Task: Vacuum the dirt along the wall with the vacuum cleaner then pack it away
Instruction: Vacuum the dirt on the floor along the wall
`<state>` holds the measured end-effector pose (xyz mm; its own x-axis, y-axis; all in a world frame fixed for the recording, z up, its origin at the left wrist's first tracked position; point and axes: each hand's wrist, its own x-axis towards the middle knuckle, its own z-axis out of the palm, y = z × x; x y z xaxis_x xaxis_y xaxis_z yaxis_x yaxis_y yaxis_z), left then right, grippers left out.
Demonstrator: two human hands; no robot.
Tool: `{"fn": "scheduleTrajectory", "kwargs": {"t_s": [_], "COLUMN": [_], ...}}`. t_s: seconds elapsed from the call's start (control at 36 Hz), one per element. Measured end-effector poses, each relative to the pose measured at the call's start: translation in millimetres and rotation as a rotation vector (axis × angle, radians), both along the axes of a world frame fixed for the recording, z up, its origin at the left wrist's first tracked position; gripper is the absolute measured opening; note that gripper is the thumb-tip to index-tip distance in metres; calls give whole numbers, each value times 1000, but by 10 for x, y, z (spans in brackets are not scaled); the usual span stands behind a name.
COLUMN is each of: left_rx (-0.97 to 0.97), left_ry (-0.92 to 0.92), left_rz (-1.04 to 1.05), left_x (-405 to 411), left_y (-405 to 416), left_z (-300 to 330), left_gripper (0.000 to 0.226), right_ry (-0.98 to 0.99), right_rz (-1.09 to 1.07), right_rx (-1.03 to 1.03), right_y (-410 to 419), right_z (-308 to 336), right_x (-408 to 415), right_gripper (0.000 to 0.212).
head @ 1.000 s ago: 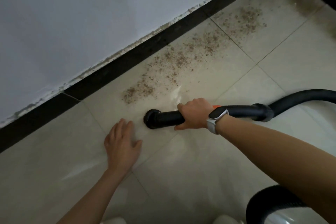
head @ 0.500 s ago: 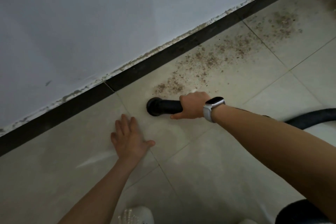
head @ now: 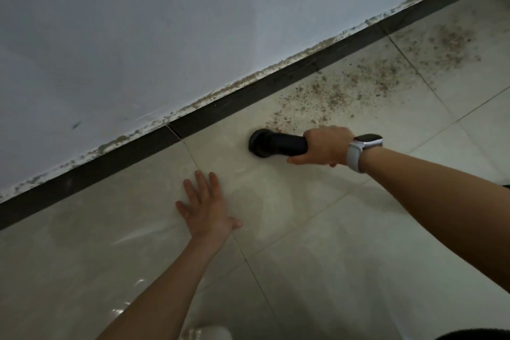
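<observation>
Right hand (head: 327, 146) fingers wrap vacuum nozzle (head: 276, 144); left hand (head: 205, 207) flat on floor. Sweep slowly toward dirt (head: 345, 91), two o'clock, brush flush.

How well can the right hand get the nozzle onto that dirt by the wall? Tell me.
Probably yes. The right hand grips the nozzle, whose head sits at the near edge of the dirt. Bare floor lies between; the left hand rests flat, well clear.

Pale glossy floor tiles (head: 345, 270) with thin grout lines, under dim light. A dark baseboard (head: 110, 163) runs diagonally below a white wall (head: 165, 22). A white smartwatch (head: 361, 150) sits on a wrist.
</observation>
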<state>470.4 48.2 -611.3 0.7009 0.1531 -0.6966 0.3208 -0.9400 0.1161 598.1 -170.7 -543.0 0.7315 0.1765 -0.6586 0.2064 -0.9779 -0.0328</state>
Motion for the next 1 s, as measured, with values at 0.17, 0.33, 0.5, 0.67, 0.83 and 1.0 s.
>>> {"fn": "scheduleTrajectory", "kwargs": {"t_s": [0.17, 0.33, 0.5, 0.67, 0.83, 1.0], "left_rx": [-4, 7, 14, 30, 21, 16], "left_ry": [30, 23, 30, 36, 33, 36], "left_rz": [3, -1, -6, -9, -12, -11], "left_x": [40, 40, 52, 63, 55, 56], "left_y": [-23, -33, -39, -38, -30, -22], "left_z": [1, -10, -5, -15, -9, 1], "left_gripper": [122, 123, 123, 124, 122, 123], "right_ry": [-65, -19, -124, -93, -111, -63], "right_rz": [126, 46, -36, 47, 67, 35], "right_rx": [30, -22, 3, 90, -12, -38], "right_y": [173, -152, -22, 391, -67, -253], "right_z": [-75, -55, -11, -120, -54, -55], "right_x": [-102, -138, 167, 14, -106, -280], "right_gripper": [50, 49, 50, 47, 43, 46]}}
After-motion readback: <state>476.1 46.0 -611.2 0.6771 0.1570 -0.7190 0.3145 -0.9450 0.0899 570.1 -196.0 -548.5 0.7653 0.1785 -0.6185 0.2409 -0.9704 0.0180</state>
